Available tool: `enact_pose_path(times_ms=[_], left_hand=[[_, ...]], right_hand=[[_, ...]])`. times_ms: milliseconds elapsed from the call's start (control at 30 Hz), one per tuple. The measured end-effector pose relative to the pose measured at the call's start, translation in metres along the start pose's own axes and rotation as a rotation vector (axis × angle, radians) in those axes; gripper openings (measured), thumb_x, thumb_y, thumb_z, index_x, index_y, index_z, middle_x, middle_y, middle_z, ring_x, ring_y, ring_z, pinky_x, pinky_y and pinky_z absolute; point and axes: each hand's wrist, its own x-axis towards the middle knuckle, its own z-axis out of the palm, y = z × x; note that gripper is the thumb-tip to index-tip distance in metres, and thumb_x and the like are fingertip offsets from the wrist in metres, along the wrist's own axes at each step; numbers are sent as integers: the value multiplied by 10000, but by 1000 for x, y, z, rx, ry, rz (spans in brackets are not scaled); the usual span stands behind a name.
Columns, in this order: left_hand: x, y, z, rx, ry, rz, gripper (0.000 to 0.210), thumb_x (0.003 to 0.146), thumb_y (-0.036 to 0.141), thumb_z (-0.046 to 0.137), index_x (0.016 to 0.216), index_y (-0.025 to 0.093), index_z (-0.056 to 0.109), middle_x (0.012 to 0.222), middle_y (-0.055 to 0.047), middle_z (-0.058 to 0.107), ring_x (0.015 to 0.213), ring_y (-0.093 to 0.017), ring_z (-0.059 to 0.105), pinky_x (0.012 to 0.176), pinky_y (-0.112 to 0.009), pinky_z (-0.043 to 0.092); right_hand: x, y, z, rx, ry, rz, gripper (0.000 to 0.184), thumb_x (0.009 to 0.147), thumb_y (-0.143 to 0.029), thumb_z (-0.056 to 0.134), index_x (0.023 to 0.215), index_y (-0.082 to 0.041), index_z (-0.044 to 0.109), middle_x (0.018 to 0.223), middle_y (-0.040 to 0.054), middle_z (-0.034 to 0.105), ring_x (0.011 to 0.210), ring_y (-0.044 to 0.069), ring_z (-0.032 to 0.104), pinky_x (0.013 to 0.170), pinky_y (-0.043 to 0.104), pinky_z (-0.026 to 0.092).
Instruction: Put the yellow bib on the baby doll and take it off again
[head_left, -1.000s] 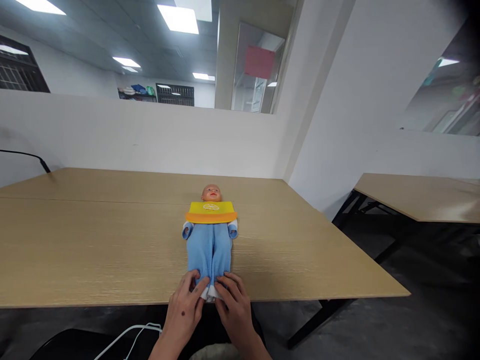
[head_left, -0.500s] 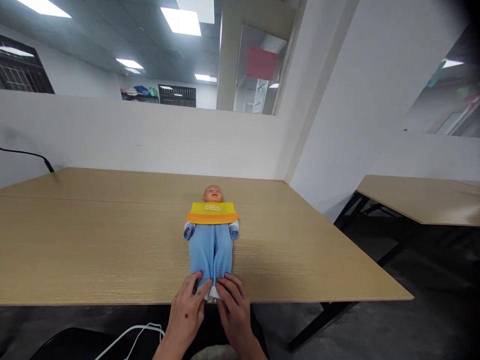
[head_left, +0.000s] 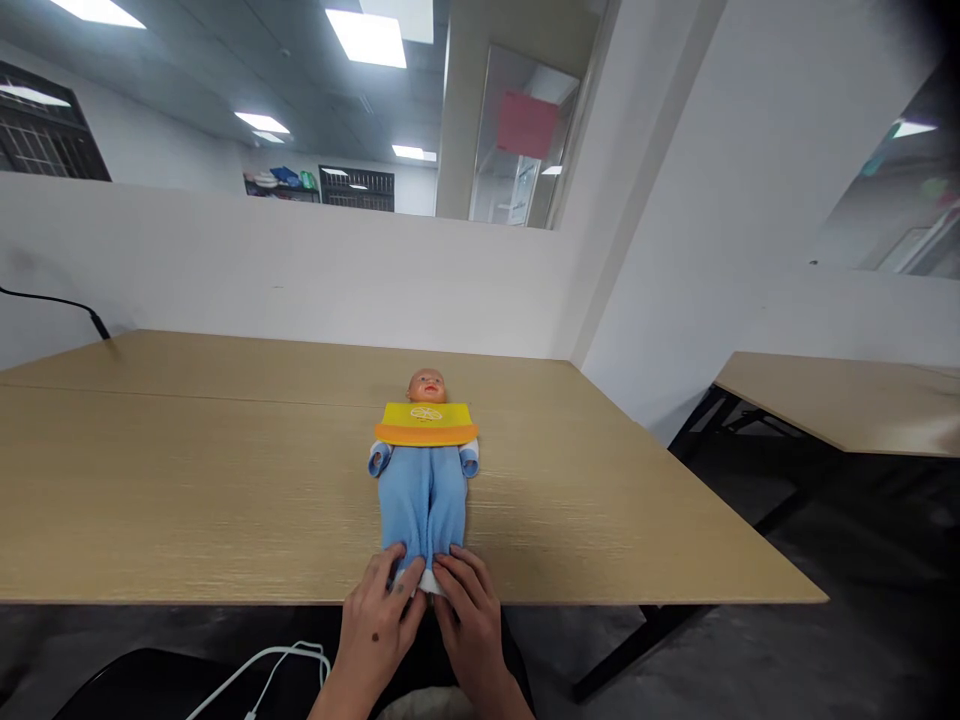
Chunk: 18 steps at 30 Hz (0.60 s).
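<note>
A baby doll (head_left: 427, 388) lies face up on the wooden table (head_left: 225, 480), head toward the wall and feet at the near edge. Across its chest lies a yellow bib (head_left: 442, 413) with an orange lower band. Blue trousers (head_left: 424, 490) cover its legs and end in a white hem. My left hand (head_left: 375, 622) pinches the left trouser leg near the bottom, thumb toward the middle. On the other leg, my right hand (head_left: 471, 608) grips the lower end with bent fingers. The doll's feet are hidden by the cloth and my fingers.
A white wall (head_left: 337, 275) with a window above it stands behind the table. To the right is a second table (head_left: 862, 400) on black legs. A black cable (head_left: 96, 322) hangs at the far left, and a white cable (head_left: 262, 655) lies below the near edge.
The white hem between my hands looks flatter and more spread out. My hands stay at the trouser ends, and the camera view has shifted slightly.
</note>
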Motion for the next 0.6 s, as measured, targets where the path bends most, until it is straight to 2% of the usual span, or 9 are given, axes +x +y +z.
enact_pose_path(times_ms=[600], left_hand=[[1, -3, -2, 43, 42, 75, 242, 893, 175, 499, 1093, 211, 631, 1060, -106, 666, 913, -225, 640, 704, -327, 559]], right_hand=[[-1, 1, 3, -42, -4, -37, 351, 860, -40, 519, 1160, -194, 619, 1054, 83, 683, 1119, 217, 578, 868, 386, 579]])
